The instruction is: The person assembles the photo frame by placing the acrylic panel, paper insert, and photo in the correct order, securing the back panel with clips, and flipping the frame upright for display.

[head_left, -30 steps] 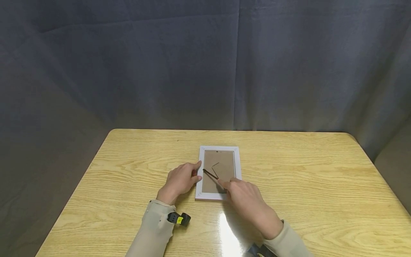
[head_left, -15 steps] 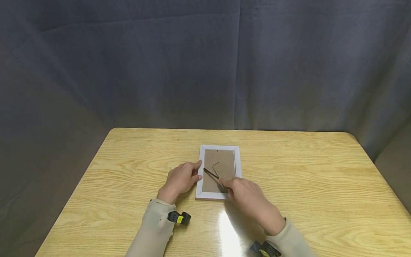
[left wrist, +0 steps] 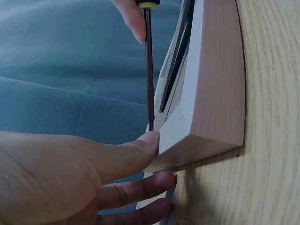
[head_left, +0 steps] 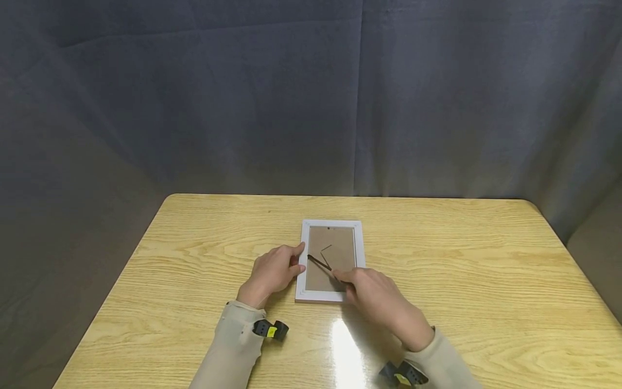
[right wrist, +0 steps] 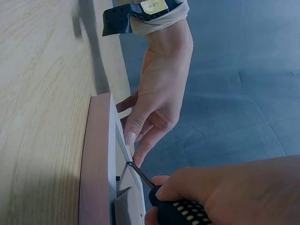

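A picture frame [head_left: 360, 246] lies face down on the wooden table, its white back border around a brown backing board [head_left: 335, 270]. My left hand [head_left: 272, 270] rests against its left border, thumb and fingertips touching the edge. My right hand [head_left: 376, 297] grips a screwdriver [left wrist: 149, 70] by its black handle with yellow dots, partly hidden by the fingers. Its dark shaft slants across the board, and its tip meets the inner edge of the left border, close to my left fingers. In the right wrist view, a small grey flap [right wrist: 124, 206] stands out from the back.
The light wood table [head_left: 461, 259] spreads out on both sides of the frame. A dark grey curtain [head_left: 262, 108] hangs behind it. Each wrist wears a small black camera [head_left: 272, 329] on a strap over a pale sleeve.
My right hand and wrist have shifted very slightly to the right. The screwdriver tip stays at the left border; my left hand and the picture frame look the same.
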Demonstrator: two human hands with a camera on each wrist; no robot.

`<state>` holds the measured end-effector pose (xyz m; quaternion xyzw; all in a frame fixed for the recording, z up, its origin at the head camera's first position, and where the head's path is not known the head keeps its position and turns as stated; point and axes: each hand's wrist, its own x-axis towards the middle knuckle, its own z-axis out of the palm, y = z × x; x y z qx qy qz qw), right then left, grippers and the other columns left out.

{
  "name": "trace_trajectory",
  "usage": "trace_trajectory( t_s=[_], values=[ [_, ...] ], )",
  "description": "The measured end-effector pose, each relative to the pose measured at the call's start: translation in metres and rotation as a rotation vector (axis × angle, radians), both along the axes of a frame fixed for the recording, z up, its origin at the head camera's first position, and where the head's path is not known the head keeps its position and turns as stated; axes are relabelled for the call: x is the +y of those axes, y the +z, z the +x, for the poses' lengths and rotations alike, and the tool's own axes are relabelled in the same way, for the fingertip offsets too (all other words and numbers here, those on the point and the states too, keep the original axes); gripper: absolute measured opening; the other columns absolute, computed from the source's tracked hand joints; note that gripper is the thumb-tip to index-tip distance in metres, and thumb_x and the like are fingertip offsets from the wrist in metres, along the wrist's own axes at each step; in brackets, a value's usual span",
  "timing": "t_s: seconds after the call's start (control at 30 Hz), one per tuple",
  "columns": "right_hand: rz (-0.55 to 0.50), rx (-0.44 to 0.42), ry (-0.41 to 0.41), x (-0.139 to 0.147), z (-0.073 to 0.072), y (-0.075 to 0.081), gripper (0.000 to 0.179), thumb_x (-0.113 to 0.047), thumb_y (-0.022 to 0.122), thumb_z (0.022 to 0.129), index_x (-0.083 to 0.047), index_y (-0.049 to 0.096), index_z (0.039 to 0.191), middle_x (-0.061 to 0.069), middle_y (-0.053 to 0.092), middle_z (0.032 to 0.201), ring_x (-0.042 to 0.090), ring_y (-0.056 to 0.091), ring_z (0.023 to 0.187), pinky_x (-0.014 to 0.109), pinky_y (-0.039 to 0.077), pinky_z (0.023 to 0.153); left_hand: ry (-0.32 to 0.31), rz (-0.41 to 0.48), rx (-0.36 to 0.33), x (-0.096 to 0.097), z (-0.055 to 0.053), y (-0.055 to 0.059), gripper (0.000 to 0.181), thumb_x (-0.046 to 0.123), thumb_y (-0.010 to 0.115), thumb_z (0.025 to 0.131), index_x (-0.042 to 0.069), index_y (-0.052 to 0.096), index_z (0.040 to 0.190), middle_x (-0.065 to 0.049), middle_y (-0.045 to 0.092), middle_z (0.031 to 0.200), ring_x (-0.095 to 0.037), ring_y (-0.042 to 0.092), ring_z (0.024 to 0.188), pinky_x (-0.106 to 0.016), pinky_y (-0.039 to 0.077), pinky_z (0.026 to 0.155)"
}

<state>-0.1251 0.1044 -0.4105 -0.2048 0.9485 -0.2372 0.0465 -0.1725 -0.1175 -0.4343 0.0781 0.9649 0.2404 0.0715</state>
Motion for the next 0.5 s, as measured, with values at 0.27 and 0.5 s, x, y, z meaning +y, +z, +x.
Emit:
trace_trajectory(
  t_s=[0.27, 0.5],
  values=[
    [-0.035, -0.042, 0.022, 0.0053, -0.0049, -0.0023, 0.042, 0.001, 0.061, 0.089, -0.011, 0.071, 0.128, 0.011, 0.075, 0.111, 0.010, 0.036, 0.049, 0.023, 0.032, 0.045, -0.001, -0.007, -0.003, 0.0002, -0.0007, 0.0014, 0.055, 0.022, 0.073, 0.094, 0.014, 0.055, 0.145, 0.002, 0.059, 0.083, -0.014, 0.048, 0.068, -0.029, 0.034, 0.058],
    [0.003, -0.005, 0.016, 0.0046, -0.0034, 0.0016, 0.041, 0.002, 0.064, 0.088, -0.014, 0.073, 0.125, 0.009, 0.076, 0.105, 0.011, 0.040, 0.052, 0.024, 0.033, 0.047, -0.002, 0.001, -0.005, -0.0010, -0.0012, -0.0004, 0.055, 0.023, 0.073, 0.093, 0.014, 0.056, 0.145, 0.002, 0.058, 0.083, -0.014, 0.048, 0.068, -0.029, 0.034, 0.058]
  ],
)
